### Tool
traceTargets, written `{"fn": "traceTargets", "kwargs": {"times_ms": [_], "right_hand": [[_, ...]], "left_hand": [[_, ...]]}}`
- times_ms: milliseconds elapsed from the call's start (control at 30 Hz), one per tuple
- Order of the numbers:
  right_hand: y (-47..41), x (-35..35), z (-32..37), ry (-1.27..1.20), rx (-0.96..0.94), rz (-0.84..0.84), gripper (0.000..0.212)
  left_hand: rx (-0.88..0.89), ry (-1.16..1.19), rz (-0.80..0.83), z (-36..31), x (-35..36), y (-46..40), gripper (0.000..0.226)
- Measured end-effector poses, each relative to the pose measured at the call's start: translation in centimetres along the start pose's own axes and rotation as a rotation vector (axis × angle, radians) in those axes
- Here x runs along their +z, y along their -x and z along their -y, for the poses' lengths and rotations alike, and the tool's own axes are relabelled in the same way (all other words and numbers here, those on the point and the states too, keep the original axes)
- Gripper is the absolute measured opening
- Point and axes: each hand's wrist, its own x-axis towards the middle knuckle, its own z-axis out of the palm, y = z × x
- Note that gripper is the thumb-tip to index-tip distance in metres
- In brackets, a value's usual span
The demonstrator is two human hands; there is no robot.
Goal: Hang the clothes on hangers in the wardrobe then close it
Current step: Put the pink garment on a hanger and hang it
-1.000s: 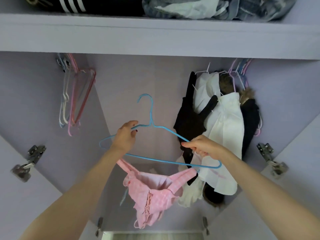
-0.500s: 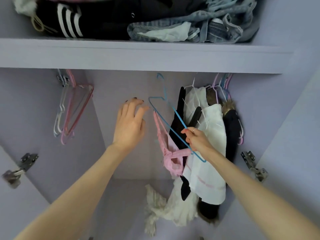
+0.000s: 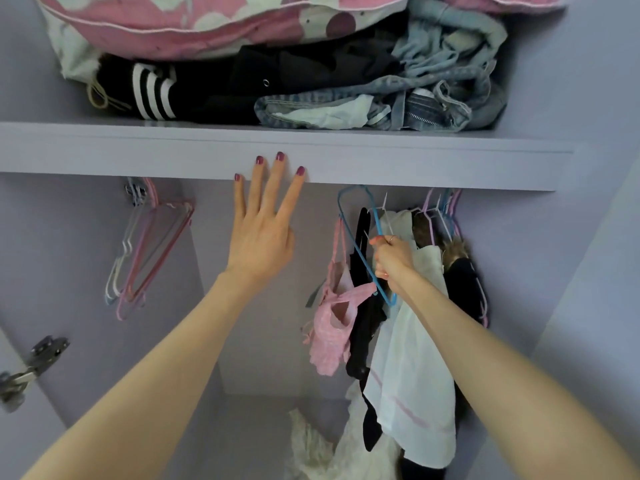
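Note:
A blue wire hanger carries a pink checked garment by its straps. My right hand grips the hanger's lower bar, and the hook reaches up just under the shelf, where the rail is hidden. My left hand is raised with straight, spread fingers, its fingertips over the front edge of the lilac shelf. To the right hang black and white clothes on white and pink hangers.
Several bare hangers hang at the left of the wardrobe. Folded jeans, dark clothes and a pink bag fill the top shelf. A door hinge sticks out at the left. White fabric lies on the wardrobe floor.
My left hand let go of the hanger and rose to the shelf edge. My right hand turned the hanger edge-on and lifted it with the pink garment up beside the hanging clothes.

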Motion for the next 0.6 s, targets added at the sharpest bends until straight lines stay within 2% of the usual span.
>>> {"fn": "traceTargets", "kwargs": {"times_ms": [167,333,500,600], "right_hand": [[-0.8,0.1,-0.5,0.03,0.012,-0.017,0.023],[-1.2,-1.4,-3.0,0.059,0.127,-0.058,0.023],[-1.2,-4.5,-4.1,0.028,0.147,-0.272,0.021],[-2.1,-6.1,-4.4,0.021,0.153,-0.39,0.028]], "left_hand": [[-0.03,-0.008,-0.042,-0.3,0.8,-0.1,0.088],[-0.079,0.029,-0.087,-0.9,1.1,-0.1,0.086],[-0.156,0.077,-0.107,-2.0,1.3,-0.3,0.082],[-0.188,0.093,-0.1,-2.6,1.2,-0.3,0.082]]}}
